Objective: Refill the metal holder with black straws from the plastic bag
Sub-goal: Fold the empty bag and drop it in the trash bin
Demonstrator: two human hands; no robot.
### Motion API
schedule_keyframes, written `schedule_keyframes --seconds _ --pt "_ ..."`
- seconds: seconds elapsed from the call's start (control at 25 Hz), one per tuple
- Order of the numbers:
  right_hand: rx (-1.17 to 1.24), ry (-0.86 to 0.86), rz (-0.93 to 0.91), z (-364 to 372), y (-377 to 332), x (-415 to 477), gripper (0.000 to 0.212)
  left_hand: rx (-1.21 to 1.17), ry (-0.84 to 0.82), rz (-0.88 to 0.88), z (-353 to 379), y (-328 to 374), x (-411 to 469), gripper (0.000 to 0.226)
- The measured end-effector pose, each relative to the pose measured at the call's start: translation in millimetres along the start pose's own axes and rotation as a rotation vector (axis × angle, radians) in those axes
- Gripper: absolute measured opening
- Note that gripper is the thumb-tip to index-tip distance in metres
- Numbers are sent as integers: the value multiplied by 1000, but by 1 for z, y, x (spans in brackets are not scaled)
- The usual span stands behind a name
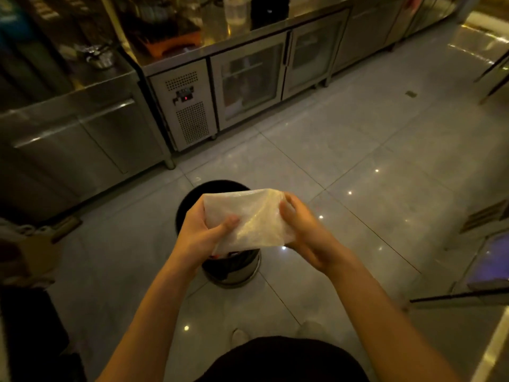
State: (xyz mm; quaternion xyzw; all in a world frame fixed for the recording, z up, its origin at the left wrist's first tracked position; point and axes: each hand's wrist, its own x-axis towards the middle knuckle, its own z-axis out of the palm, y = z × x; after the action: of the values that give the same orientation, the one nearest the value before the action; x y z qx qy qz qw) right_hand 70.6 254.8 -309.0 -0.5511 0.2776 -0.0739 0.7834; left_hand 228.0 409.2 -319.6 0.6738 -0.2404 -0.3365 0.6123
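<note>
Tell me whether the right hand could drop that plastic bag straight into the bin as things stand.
Probably yes. The right hand and left hand hold the plastic bag directly over the open black bin, with nothing visible between them.

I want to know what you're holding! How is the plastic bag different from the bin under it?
The plastic bag is pale and see-through; the bin is dark with a shiny metal base. The bag is held up in the left hand and right hand; the bin stands on the floor. The bag looks crumpled and soft; the bin is round and stiff.
</note>
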Motion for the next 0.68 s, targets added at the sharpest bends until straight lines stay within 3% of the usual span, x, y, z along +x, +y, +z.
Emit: schedule_keyframes --seconds 0.16,0.32,0.68 --pt "-122 45 112 38 27 33 58 -51 54 -41 -42 -32 -4 45" --pt "-231 75 180 49 51 75 47 -142 94 -261 -65 -71 -6 52" --pt "-288 8 436 19 123 180 53 -167 341 -619 -58 -136 44 27"
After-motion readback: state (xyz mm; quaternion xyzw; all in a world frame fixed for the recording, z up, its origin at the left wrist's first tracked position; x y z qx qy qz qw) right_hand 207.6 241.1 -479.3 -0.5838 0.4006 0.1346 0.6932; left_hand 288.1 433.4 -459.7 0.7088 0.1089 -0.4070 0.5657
